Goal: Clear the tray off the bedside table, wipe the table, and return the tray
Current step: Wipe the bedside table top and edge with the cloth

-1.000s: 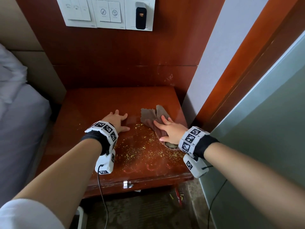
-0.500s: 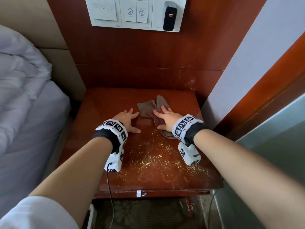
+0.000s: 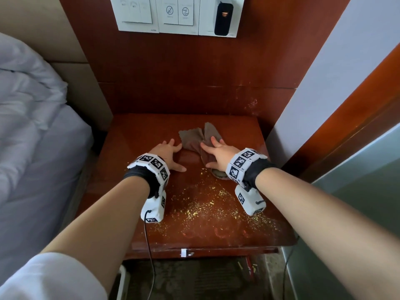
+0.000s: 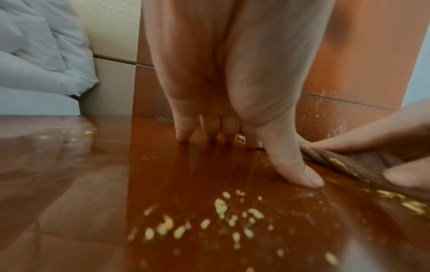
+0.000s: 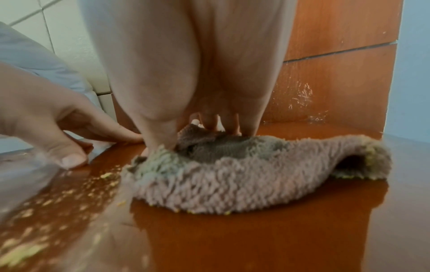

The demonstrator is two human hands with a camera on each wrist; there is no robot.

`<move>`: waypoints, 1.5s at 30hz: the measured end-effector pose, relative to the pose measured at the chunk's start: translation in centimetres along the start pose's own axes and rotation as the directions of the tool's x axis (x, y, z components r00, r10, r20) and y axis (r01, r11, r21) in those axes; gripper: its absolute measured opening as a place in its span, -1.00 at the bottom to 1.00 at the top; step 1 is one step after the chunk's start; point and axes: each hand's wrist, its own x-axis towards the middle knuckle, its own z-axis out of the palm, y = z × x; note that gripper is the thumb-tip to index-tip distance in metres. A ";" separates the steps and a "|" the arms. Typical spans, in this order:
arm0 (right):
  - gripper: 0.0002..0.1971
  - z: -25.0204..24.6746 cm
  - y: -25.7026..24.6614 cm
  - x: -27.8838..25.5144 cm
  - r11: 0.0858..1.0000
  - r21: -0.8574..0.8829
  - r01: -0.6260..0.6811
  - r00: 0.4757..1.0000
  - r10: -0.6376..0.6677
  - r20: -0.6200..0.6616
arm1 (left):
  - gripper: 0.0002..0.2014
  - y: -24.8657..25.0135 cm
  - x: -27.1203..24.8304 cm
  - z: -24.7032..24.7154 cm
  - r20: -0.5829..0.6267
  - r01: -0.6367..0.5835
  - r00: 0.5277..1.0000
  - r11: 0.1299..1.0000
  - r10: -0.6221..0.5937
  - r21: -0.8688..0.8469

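Mid-wipe on the bedside table [image 3: 134, 135], no question. Tray nowhere in any view, so clearing step looks done; where it went, impossible to say from here. Right hand [image 3: 218, 154] spread flat on a brown terry cloth [image 3: 194, 137], fingers straight, thumb out, pressing the rag down rather than clutching it. Right wrist view confirms: cloth [image 5: 244, 174] bunched under the palm, shaggy pile up, yellowish bits caught along its near edge. Left hand [image 3: 167, 153] just beside the cloth, also flat, fingertips [image 4: 184, 136] planted on bare wood, holding nothing, likely just bracing.

Plenty left to clean. Yellow crumbs [image 3: 207, 204] scattered over the front half of the table, between the two wrists and on toward the front edge, thick near the middle. Same specks [image 4: 221, 208] in the left wrist view, right below the thumb. A few faint reddish ring marks [image 3: 218, 231] near the front edge too. Back half, around the cloth and the hands, looking glossy and mostly free of debris, bar a stray speck at the left in the wrist view.

Verdict on progress: first step finished, second step roughly halfway at best, third not begun. Still needed: a pull of the cloth through that crumb field, probably several, then the tray fetched and set back on top. White bedding [image 3: 32, 105] to the left, well apart from the mess.
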 end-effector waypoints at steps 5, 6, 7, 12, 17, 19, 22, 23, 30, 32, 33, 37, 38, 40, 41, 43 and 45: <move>-0.25 0.7 -0.4 -1.5 1.000 -0.005 0.015 1.000 -0.015 0.001 | -0.07 0.1 -0.3 0.1 -0.012 0.008 1.000 1.000 -0.008 -0.027; -0.25 0.9 -0.6 -1.9 1.000 -0.015 0.019 1.000 -0.019 0.000 | -0.08 0.1 -0.3 0.2 -0.018 0.009 1.000 1.000 -0.010 -0.027; -0.26 1.1 -0.8 -2.2 0.999 -0.030 0.024 1.000 -0.024 0.000 | -0.09 0.2 -0.5 0.3 -0.025 0.009 1.000 1.000 -0.010 -0.027; -0.25 2.5 -2.4 -3.2 0.996 -0.084 0.032 0.999 -0.032 -0.004 | -0.17 0.2 -1.6 0.3 -0.029 0.022 0.999 1.000 -0.023 -0.020; -0.34 1.2 -1.5 -3.6 0.997 -0.010 0.079 0.994 -0.080 -0.068 | -0.43 1.0 -3.2 -0.4 -0.201 0.021 0.978 0.985 -0.056 -0.171; -0.40 0.8 0.1 -3.7 0.991 0.119 0.065 0.992 -0.052 -0.111 | -0.40 2.2 -3.6 -0.5 -0.246 -0.031 0.969 0.979 -0.020 -0.202; -0.42 0.8 3.1 -3.8 0.982 0.184 -0.037 0.994 0.054 -0.090 | -0.31 4.6 -3.4 -0.2 -0.244 -0.107 0.968 0.977 0.061 -0.182; -0.42 0.9 4.1 -4.0 0.983 0.171 -0.072 0.994 0.085 -0.071 | -0.29 5.5 -3.2 -0.1 -0.225 -0.119 0.971 0.978 0.079 -0.171; -0.36 2.4 7.2 -5.2 0.977 0.174 -0.125 0.990 0.135 -0.047 | -0.25 9.4 -1.6 0.9 -0.034 -0.150 0.988 0.989 0.150 -0.007; -0.36 2.4 7.1 -5.2 0.980 0.164 -0.108 0.991 0.119 -0.054 | -0.20 9.4 -1.4 1.3 0.003 -0.128 0.992 0.992 0.128 0.011; -0.36 2.3 7.0 -5.2 0.982 0.159 -0.104 0.992 0.115 -0.059 | -0.20 9.2 -1.4 1.4 0.006 -0.119 0.993 0.993 0.119 0.006; -0.36 2.0 6.2 -5.2 0.982 0.157 -0.109 0.990 0.121 -0.073 | -0.21 7.6 -2.1 1.1 -0.014 -0.086 0.996 0.996 0.086 -0.005; -0.37 2.0 5.9 -5.1 0.982 0.161 -0.103 0.990 0.116 -0.074 | -0.21 6.9 -2.2 1.0 -0.019 -0.070 0.997 0.997 0.070 -0.012; -0.38 1.9 4.9 -4.7 0.983 0.158 -0.093 0.992 0.105 -0.071 | -0.19 5.1 -2.2 1.1 -0.018 -0.030 0.999 0.999 0.029 -0.035; -0.38 1.9 4.4 -4.5 0.984 0.153 -0.090 0.993 0.101 -0.068 | -0.18 4.2 -2.3 1.1 -0.016 -0.011 1.000 0.999 0.010 -0.045; -0.38 1.6 3.1 -4.0 0.986 0.143 -0.081 0.994 0.090 -0.058 | -0.18 2.5 -2.7 1.2 -0.012 0.027 1.000 0.997 -0.028 -0.070; -0.38 1.4 1.7 -3.4 0.990 0.126 -0.064 0.996 0.071 -0.054 | -0.19 1.0 -3.3 1.1 -0.015 0.058 0.998 0.994 -0.060 -0.096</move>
